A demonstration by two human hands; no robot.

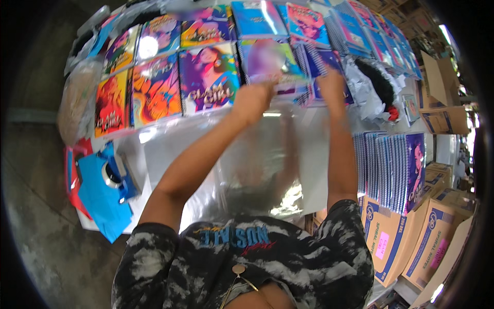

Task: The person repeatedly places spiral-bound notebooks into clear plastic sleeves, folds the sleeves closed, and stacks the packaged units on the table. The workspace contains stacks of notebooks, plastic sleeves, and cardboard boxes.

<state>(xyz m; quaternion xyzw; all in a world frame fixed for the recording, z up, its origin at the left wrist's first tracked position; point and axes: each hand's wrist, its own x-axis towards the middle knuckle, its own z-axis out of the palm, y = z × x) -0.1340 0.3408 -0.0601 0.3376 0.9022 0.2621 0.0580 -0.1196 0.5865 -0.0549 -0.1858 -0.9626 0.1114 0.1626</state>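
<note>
Apparently, left hand (254, 102) met the lower edge of a purple-green notebook (257, 55), upper centre; right hand (332, 85) overlapped a dark-blue notebook (335, 57), rightward. Couldn't tell whether fingers were clamped or apart. Hasty lifting could have snagged spiral coils (314, 59).

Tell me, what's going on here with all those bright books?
A person is at a table of notebooks. The left hand is at the lower edge of a bright notebook; the right hand is over a purple one. Whether either grips is unclear. Shiny plastic lies in front of them.
</note>
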